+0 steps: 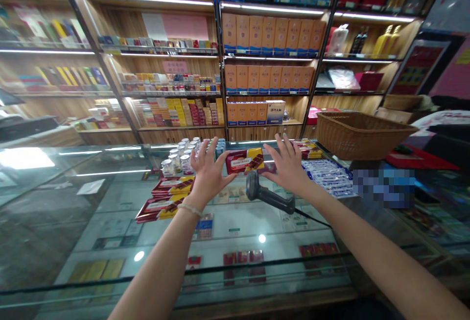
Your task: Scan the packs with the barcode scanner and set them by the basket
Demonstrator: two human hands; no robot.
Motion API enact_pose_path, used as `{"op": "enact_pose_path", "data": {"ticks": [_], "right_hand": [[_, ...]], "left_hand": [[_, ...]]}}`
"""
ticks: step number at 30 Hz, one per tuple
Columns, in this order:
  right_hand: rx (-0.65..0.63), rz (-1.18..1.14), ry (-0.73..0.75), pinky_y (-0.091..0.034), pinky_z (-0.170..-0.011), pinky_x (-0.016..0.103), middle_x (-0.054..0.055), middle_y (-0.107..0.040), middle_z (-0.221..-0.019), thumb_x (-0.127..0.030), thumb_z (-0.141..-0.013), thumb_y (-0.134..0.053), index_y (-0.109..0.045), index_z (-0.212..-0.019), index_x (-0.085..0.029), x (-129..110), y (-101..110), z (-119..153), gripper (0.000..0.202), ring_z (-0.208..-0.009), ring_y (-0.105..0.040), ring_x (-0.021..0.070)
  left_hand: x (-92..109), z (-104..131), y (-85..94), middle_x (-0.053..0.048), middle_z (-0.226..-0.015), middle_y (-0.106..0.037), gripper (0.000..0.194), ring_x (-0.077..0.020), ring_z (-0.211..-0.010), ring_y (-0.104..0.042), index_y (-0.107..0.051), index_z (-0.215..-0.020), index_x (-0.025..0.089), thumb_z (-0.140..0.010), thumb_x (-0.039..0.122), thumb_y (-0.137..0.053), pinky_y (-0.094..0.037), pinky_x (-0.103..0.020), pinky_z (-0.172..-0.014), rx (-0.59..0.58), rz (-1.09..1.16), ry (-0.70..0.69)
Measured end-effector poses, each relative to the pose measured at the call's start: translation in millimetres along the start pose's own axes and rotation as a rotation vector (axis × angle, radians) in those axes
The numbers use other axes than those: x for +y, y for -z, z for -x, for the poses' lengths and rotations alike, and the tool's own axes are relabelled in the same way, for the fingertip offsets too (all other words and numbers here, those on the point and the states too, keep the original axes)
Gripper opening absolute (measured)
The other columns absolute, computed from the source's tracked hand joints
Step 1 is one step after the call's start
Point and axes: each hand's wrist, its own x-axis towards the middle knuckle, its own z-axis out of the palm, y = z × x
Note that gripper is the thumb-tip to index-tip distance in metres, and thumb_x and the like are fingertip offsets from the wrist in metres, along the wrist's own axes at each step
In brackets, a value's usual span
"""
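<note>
A chocolate bar packet [238, 163], dark red and yellow, sits upright between my hands, its printed face toward me. My left hand [208, 173] is at its left end, fingers spread and thumb pointing inward. At the packet's right end, my right hand [288, 167] also has its fingers apart. Whether the fingertips touch the wrapper I cannot tell. Just in front of the packet lies a black barcode scanner [271, 198] with its cable trailing right. More red and yellow chocolate packets [165, 207] are stacked left of my left wrist.
Clear jars [176, 158] stand behind my left hand. Blue-and-white wrapped packs [328, 178] lie right of my right hand, below a wicker basket [363, 136]. The glass counter [121, 202] has goods under it. Lit shelves with orange boxes [271, 36] line the back wall.
</note>
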Motion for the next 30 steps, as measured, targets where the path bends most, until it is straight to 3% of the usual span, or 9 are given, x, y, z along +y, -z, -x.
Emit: {"op": "enact_pose_path", "data": {"ticks": [8, 15, 20, 24, 30], "right_hand": [[0.055, 0.048, 0.055, -0.020, -0.122, 0.065, 0.018, -0.020, -0.175, -0.057, -0.087, -0.074, -0.059, -0.142, -0.025, 4.0, -4.9, -13.7, 0.066, -0.160, -0.020, 0.0401], [0.078, 0.023, 0.171, -0.014, -0.123, 0.067, 0.019, -0.020, -0.175, -0.066, -0.085, -0.071, -0.063, -0.135, -0.023, 13.8, 7.2, -19.5, 0.066, -0.160, -0.017, 0.0402], [0.060, -0.109, 0.210, -0.019, -0.124, 0.066, 0.017, -0.016, -0.176, -0.060, -0.082, -0.076, -0.062, -0.132, -0.024, 18.8, 16.8, -20.5, 0.063, -0.162, -0.013, 0.0396], [0.079, -0.152, 0.261, -0.017, -0.125, 0.067, 0.015, -0.012, -0.177, -0.051, -0.080, -0.077, -0.059, -0.130, -0.024, 9.6, 28.0, -19.7, 0.060, -0.163, -0.011, 0.0390], [0.109, -0.175, 0.393, -0.011, -0.128, 0.066, 0.013, -0.011, -0.177, -0.049, -0.079, -0.076, -0.054, -0.133, -0.024, -24.5, 42.1, -24.7, 0.063, -0.164, -0.009, 0.0364]], "left_hand": [[2.4, 0.8, 1.6, -0.017, -0.171, -0.033, 0.061, -0.0426, -0.159, -0.024, -0.067, -0.131, 0.027, -0.077, 0.050, -0.084, -0.007, -0.068, -0.127, 0.018, 0.001, -0.017], [2.4, 0.8, 7.1, -0.019, -0.172, -0.028, 0.064, -0.0426, -0.160, -0.019, -0.065, -0.134, 0.026, -0.077, 0.049, -0.083, -0.006, -0.068, -0.127, -0.008, 0.043, -0.018], [0.8, 0.1, 10.9, -0.020, -0.173, -0.023, 0.067, -0.0422, -0.161, -0.015, -0.064, -0.136, 0.024, -0.079, 0.053, -0.081, -0.007, -0.067, -0.128, -0.052, 0.094, -0.051], [1.4, -0.4, 9.0, -0.022, -0.173, -0.024, 0.068, -0.0425, -0.161, -0.015, -0.065, -0.135, 0.023, -0.078, 0.057, -0.081, -0.006, -0.069, -0.127, -0.099, 0.074, -0.069], [15.2, 1.1, 7.3, -0.021, -0.172, -0.026, 0.066, -0.0420, -0.161, -0.019, -0.066, -0.135, 0.024, -0.079, 0.054, -0.082, -0.006, -0.069, -0.127, -0.120, 0.034, -0.025]]}}
